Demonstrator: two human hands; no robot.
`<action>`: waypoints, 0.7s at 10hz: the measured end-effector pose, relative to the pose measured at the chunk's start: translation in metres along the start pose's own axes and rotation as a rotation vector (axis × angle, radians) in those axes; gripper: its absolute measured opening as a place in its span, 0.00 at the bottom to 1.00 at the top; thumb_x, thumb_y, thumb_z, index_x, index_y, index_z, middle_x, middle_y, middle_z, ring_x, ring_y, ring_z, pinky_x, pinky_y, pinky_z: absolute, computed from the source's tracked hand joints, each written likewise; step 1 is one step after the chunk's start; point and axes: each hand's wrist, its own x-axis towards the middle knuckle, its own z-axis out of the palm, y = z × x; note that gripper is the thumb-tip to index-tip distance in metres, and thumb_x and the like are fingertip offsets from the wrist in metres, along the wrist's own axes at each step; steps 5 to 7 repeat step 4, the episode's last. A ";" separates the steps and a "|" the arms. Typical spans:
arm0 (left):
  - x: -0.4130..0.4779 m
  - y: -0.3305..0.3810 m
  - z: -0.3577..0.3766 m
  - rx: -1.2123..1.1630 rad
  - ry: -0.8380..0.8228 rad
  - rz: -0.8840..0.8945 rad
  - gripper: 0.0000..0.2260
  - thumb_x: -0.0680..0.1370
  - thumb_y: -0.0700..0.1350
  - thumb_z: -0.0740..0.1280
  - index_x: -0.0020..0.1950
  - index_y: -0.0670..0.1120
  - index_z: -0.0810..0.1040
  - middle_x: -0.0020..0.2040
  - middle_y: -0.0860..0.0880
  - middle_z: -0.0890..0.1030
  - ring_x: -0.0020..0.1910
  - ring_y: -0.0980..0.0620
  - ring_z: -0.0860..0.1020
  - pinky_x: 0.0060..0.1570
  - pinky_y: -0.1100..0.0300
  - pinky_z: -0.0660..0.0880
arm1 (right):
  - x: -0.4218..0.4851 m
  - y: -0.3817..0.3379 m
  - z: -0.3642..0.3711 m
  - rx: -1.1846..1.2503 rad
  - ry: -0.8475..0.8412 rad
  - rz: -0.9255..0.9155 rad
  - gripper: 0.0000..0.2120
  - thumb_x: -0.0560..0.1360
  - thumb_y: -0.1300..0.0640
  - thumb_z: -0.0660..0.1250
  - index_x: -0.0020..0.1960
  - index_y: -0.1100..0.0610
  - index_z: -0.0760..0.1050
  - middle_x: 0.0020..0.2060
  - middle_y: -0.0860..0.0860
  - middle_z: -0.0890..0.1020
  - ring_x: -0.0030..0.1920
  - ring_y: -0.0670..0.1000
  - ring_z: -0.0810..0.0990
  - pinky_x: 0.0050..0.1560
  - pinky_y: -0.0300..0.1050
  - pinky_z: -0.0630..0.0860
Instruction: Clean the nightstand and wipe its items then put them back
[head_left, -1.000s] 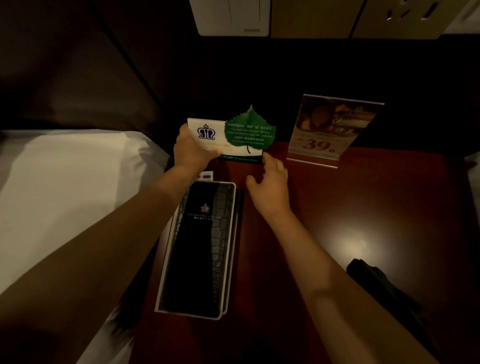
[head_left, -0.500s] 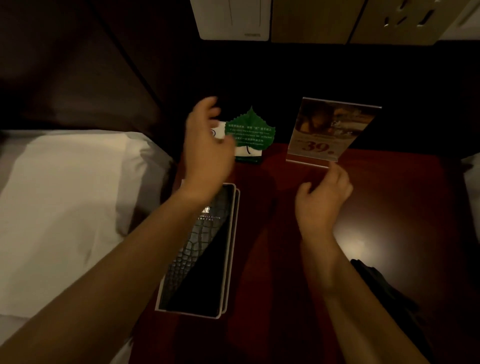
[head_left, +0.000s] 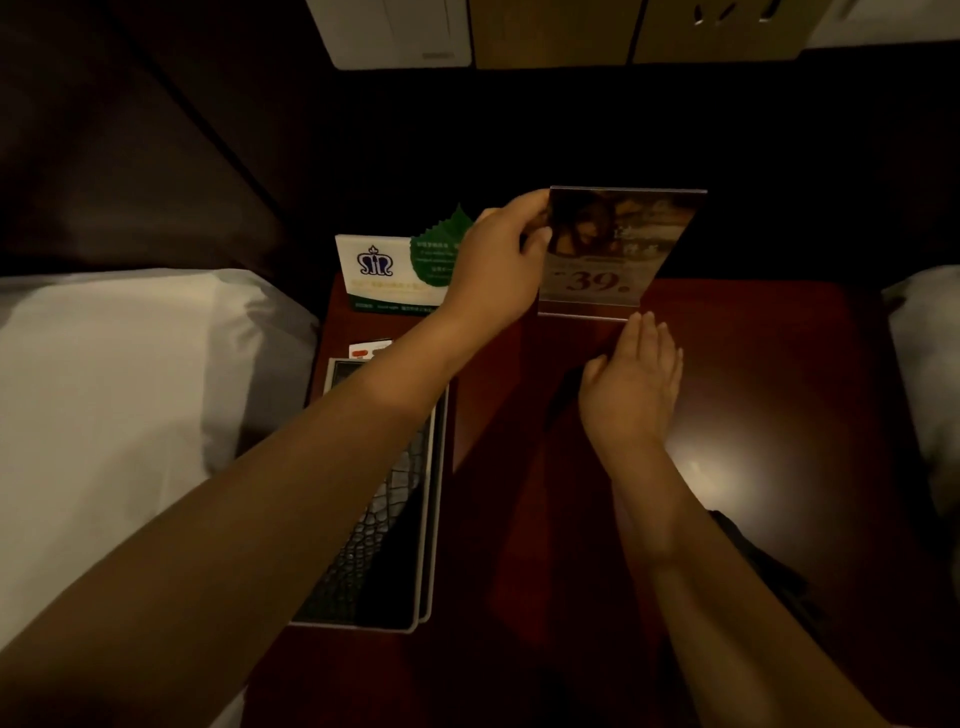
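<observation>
- The sign stands upright at the back of the desk, its long axis running left to right and its printed face towards the person.
- Left grip: closed on the sign's upper left corner, thumb on the printed face and fingers curled at the edge; the corner sits just right of the palm.
- Right grip: released, fingers straight and together, holding nothing. Its fingertips reach the front lip of the sign's base; whether they press on it or only lie against it cannot be told.
- The sign therefore lies ahead of the right grip and to the right of the left grip. The left is the only one with a hold.
- Judgement: the coming move is a final squaring of the sign in its place. The left grip steers the top; the right fingertips set the base line.
- Risk, as judged: a pull on one upper corner can tip or twist the sign.
- Left of the left grip, the card with a green leaf stands at the desk's back edge, near the wrist but apart from the sign.
- Under the left forearm lies the folder, long axis front to back.
</observation>
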 end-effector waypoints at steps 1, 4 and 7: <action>-0.004 0.000 0.002 -0.025 -0.013 -0.022 0.16 0.81 0.40 0.57 0.69 0.44 0.69 0.63 0.42 0.75 0.63 0.47 0.71 0.58 0.62 0.68 | -0.001 0.000 0.000 0.015 -0.006 0.000 0.28 0.78 0.59 0.53 0.75 0.63 0.48 0.76 0.58 0.54 0.76 0.55 0.48 0.76 0.51 0.42; -0.003 0.006 -0.011 -0.075 0.036 -0.069 0.16 0.81 0.39 0.57 0.69 0.43 0.69 0.63 0.42 0.76 0.63 0.48 0.73 0.62 0.64 0.67 | -0.009 0.002 -0.003 0.078 -0.031 -0.042 0.30 0.79 0.56 0.54 0.75 0.62 0.45 0.77 0.57 0.50 0.77 0.54 0.46 0.77 0.50 0.43; -0.003 0.006 -0.011 -0.075 0.036 -0.069 0.16 0.81 0.39 0.57 0.69 0.43 0.69 0.63 0.42 0.76 0.63 0.48 0.73 0.62 0.64 0.67 | -0.009 0.002 -0.003 0.078 -0.031 -0.042 0.30 0.79 0.56 0.54 0.75 0.62 0.45 0.77 0.57 0.50 0.77 0.54 0.46 0.77 0.50 0.43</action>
